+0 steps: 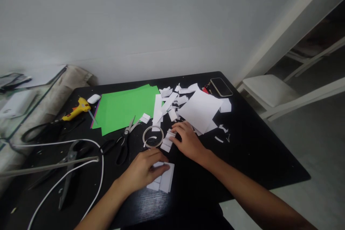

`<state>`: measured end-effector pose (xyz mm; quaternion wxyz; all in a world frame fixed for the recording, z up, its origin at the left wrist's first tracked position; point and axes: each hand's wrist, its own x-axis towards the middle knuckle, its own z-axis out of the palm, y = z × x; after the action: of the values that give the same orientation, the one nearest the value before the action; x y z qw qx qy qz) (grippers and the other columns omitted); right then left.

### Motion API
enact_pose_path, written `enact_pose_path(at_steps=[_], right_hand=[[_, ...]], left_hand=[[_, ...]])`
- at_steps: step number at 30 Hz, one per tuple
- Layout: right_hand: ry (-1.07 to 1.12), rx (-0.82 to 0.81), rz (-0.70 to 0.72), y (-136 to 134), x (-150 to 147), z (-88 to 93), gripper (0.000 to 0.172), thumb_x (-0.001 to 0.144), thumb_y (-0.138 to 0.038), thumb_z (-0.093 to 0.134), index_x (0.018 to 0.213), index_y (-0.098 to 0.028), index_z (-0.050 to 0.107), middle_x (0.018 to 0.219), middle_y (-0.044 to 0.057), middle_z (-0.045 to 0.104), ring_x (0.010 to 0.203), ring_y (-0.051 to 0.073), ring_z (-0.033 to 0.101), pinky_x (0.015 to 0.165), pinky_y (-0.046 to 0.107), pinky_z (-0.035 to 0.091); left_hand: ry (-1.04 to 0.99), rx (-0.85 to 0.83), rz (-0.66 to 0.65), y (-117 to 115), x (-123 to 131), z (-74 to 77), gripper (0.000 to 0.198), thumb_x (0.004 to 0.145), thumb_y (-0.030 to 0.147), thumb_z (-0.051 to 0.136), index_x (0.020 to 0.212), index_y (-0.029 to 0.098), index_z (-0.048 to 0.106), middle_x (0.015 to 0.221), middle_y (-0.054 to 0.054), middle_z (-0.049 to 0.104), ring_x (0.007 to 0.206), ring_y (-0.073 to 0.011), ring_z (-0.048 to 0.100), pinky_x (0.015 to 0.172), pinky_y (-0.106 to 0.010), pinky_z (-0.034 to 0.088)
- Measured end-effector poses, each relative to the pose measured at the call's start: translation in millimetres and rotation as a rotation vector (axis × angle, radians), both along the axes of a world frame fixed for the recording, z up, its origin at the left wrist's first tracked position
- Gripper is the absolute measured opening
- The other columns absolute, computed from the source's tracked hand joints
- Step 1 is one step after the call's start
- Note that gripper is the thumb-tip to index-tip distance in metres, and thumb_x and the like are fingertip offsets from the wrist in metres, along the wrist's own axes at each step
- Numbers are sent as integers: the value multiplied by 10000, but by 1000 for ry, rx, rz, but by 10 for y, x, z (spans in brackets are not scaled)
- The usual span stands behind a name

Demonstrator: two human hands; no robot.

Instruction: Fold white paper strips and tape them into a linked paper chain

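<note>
My left hand is closed, with thumb and fingers on a folded white paper piece near the table's front edge. Just beyond it, my right hand has its thumb and fingertips closed on the upper end of a small folded white paper strip. The fingertips partly cover both papers. A roll of tape lies flat between the hands and the green sheets, its loose end curling inward. Black-handled scissors rest partly opened to the left, close to a small white paper square.
Green paper sheets lie at the back left beside a yellow glue gun. White scraps, white sheets and a phone occupy the back right. A white cable loops over dark pliers-like tools at left.
</note>
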<state>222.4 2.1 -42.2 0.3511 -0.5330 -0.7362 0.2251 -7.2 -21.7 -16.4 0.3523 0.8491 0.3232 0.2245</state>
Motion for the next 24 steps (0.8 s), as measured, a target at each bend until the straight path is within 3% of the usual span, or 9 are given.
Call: enact_pose_path(at_steps=[5, 9, 13, 16, 18, 20, 24], right_hand=[[90, -16, -20, 23, 6, 45, 108, 915, -132, 684, 863, -215, 637, 950, 86, 726, 997, 292, 642, 950, 485, 521], [286, -150, -130, 36, 9, 134, 69, 949, -274, 665, 916, -215, 652, 946, 63, 727, 908, 241, 667, 865, 408, 528], [655, -375, -192, 68, 27, 208, 270, 885, -452, 752, 873, -208, 637, 859, 8, 692, 782, 183, 650, 769, 337, 527], [942, -555, -177, 92, 32, 231, 402, 772, -516, 861, 837, -188, 637, 812, -14, 676, 720, 144, 633, 739, 303, 534], [1042, -624, -156, 96, 23, 241, 444, 726, -528, 894, 840, -178, 647, 842, 0, 696, 758, 149, 661, 767, 307, 564], [1079, -655, -135, 89, 10, 255, 452, 715, -530, 899, 842, -176, 648, 872, 16, 709, 789, 162, 687, 796, 328, 594], [1147, -697, -108, 68, -6, 286, 425, 712, -484, 914, 836, -184, 640, 859, 17, 716, 786, 171, 715, 824, 356, 623]], left_hand=[[-15, 121, 37, -16, -18, 19, 96, 987, 246, 655, 1064, 216, 705, 1006, -81, 725, 935, -216, 694, 843, -357, 582], [-69, 158, 204, -46, -9, -8, 153, 980, 258, 657, 1125, 223, 621, 1038, -70, 707, 947, -215, 694, 835, -354, 580], [-63, 139, 362, -54, 60, -25, 420, 931, 337, 735, 1285, 229, 537, 1181, -100, 680, 1011, -247, 697, 851, -386, 592], [-15, 133, 382, -13, 124, -6, 691, 866, 385, 810, 1433, 232, 447, 1339, -151, 622, 1142, -303, 675, 912, -451, 592], [13, 140, 377, 39, 164, 15, 765, 843, 388, 830, 1473, 228, 424, 1386, -171, 603, 1208, -335, 655, 948, -489, 581], [24, 151, 382, 101, 197, 34, 696, 859, 362, 812, 1444, 218, 462, 1335, -159, 642, 1181, -329, 671, 957, -494, 575], [-40, 151, 385, 200, 218, 50, 376, 940, 298, 714, 1282, 220, 580, 1208, -104, 713, 1080, -265, 712, 931, -424, 576]])
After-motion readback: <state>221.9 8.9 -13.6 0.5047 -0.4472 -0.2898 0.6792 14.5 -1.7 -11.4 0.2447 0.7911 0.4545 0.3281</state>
